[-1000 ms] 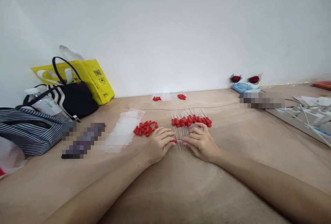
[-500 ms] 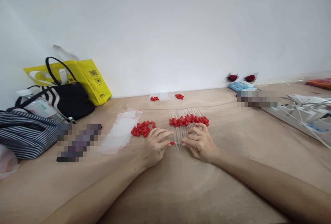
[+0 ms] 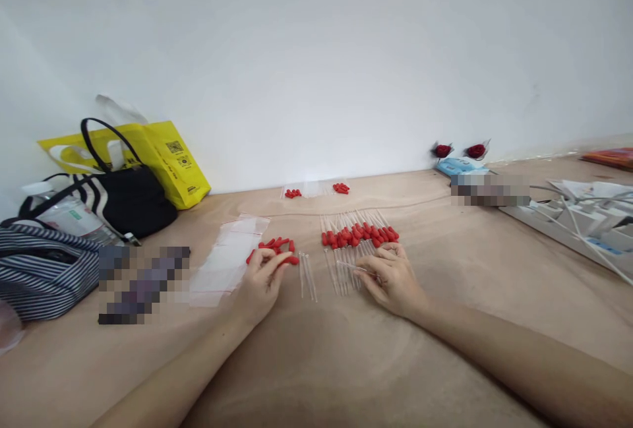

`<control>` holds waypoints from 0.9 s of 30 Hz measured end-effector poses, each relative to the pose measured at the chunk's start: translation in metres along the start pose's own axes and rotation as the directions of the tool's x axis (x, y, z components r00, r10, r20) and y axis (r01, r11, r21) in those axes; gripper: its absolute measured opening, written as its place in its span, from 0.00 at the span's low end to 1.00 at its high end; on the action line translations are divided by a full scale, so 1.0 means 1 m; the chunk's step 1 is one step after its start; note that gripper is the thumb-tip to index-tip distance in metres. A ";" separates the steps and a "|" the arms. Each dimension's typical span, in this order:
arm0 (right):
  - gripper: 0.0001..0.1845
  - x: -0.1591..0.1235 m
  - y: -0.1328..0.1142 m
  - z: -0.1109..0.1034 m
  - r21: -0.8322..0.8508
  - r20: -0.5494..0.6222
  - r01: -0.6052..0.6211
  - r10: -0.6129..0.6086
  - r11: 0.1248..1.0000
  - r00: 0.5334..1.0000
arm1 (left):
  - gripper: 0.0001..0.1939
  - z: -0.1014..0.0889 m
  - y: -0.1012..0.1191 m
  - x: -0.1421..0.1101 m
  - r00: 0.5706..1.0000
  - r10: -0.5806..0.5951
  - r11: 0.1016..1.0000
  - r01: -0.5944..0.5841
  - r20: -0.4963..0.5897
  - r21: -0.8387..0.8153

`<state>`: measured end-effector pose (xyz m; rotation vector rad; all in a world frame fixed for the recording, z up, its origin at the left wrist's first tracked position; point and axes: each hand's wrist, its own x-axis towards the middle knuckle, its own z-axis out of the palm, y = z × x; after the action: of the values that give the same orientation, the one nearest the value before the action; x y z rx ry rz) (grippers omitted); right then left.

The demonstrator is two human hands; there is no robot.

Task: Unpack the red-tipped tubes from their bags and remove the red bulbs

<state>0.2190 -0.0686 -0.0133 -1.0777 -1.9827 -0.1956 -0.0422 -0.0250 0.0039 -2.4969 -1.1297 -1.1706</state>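
Note:
My left hand (image 3: 264,277) is closed in a pinch at the near side of a pile of red rubber bulbs (image 3: 278,243), and one red bulb (image 3: 293,260) pokes out from its fingertips. In my right hand (image 3: 393,277) a thin clear dropper tube (image 3: 349,266) lies between thumb and fingers, its free end pointing left. Under and beside that hand are several loose clear tubes (image 3: 337,273). A small separate group of tubes (image 3: 307,276) lies between the hands. Beyond the right hand, a row of droppers with red bulbs fitted (image 3: 359,235) points toward the wall.
Clear zip bags (image 3: 225,263) are spread left of the bulbs. Near the wall lie bags with red bulbs (image 3: 316,189). A striped pouch (image 3: 54,270), black bag (image 3: 133,200) and yellow bag (image 3: 180,164) stand left. To the right is a power strip (image 3: 558,230) with cables.
My left hand has moved left, away from the tube in my right hand, to the bulb pile, uncovering the small tube group. My right hand stays near the tubes, still holding a tube.

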 end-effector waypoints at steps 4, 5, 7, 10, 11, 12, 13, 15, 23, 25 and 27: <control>0.07 0.006 -0.007 0.003 0.012 0.017 -0.016 0.016 1.000 1.000 | 0.12 -0.016 -0.026 0.001 0.965 -0.263 0.965 0.263 -0.013 0.020; 0.08 0.009 -0.008 0.006 0.007 0.009 -0.006 0.006 1.000 1.000 | 0.13 -0.020 -0.031 0.003 0.947 -0.322 0.946 0.322 -0.011 0.020; 0.08 0.017 -0.011 0.014 -0.013 -0.011 0.021 -0.021 1.000 1.000 | 0.14 -0.023 -0.036 0.009 0.917 -0.399 0.917 0.399 0.011 0.027; 0.08 0.030 -0.015 0.031 -0.076 0.000 0.066 -0.066 0.995 0.998 | 0.14 -0.021 -0.033 0.024 0.897 -0.422 0.906 0.413 0.130 0.091; 0.08 0.034 -0.017 0.037 -0.104 0.013 0.076 -0.075 0.992 0.997 | 0.13 -0.019 -0.031 0.029 0.888 -0.420 0.907 0.405 0.185 0.116; 0.08 0.038 -0.019 0.042 -0.134 0.032 0.085 -0.081 0.987 0.996 | 0.11 -0.016 -0.029 0.033 0.877 -0.418 0.908 0.396 0.237 0.137; 0.08 0.040 -0.021 0.046 -0.165 0.055 0.092 -0.084 0.982 0.995 | 0.10 -0.013 -0.028 0.037 0.864 -0.415 0.910 0.386 0.285 0.153; 0.07 0.044 -0.026 0.052 -0.217 0.112 0.098 -0.075 0.971 0.991 | 0.09 -0.006 -0.027 0.043 0.843 -0.408 0.913 0.373 0.350 0.166; 0.15 0.042 -0.042 0.044 -0.199 0.297 0.110 -0.047 0.974 0.954 | 0.11 -0.002 -0.011 0.035 0.946 -0.150 0.969 0.083 0.288 0.232; 0.18 0.040 -0.044 0.041 -0.180 0.307 0.114 -0.054 0.977 0.950 | 0.11 -0.005 0.000 0.025 0.951 -0.024 0.975 -0.045 0.307 0.216; 0.19 0.038 -0.044 0.038 -0.155 0.299 0.113 -0.062 0.982 0.952 | 0.10 -0.007 0.009 0.015 0.951 0.046 0.970 -0.116 0.306 0.215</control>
<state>0.1530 -0.0542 0.0018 -1.1824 -2.3171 -0.2696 -0.0342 -0.0255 0.0204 -2.5628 -1.1402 -0.6105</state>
